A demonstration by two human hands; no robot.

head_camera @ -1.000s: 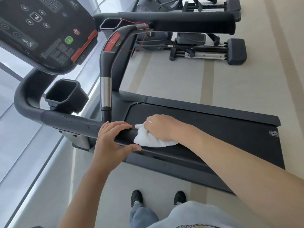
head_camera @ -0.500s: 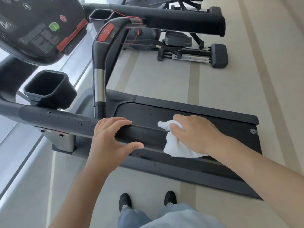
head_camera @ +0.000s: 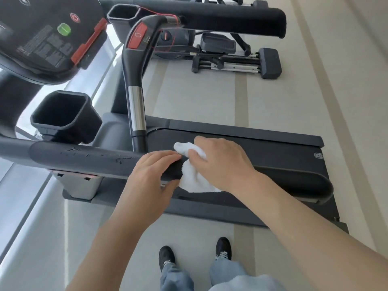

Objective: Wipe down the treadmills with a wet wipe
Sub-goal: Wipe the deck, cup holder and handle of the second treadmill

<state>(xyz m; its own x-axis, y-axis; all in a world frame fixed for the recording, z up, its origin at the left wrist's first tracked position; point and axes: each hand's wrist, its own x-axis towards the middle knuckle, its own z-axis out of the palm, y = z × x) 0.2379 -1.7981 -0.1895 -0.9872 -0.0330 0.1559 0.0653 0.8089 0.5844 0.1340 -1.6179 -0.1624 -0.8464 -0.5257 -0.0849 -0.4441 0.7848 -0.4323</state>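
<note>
On the near side rail of the treadmill, both hands are at work. Left hand grips the padded rail, fingers curled over its top and thumb hooked beneath the lower edge. Right hand sits just beside it, fingers curled round a white wet wipe and pressing it against the rail; part of the cloth bunches out above the knuckles — the remainder hangs below the palm toward the deck's near edge. The two hands are almost touching at the fingertips.

Rail padding shows cracked, flaking patches left of the left hand. A black cup holder sits at the rail's far side, near the console, which carries a green button and a red strip. An upright grip bar with a chrome section rises between rail and belt. The far side rail runs across the top of the view, and another exercise machine stands on the pale floor beyond it.

Person stands on the floor at the treadmill's near side — black shoes and blue jeans visible.
</note>
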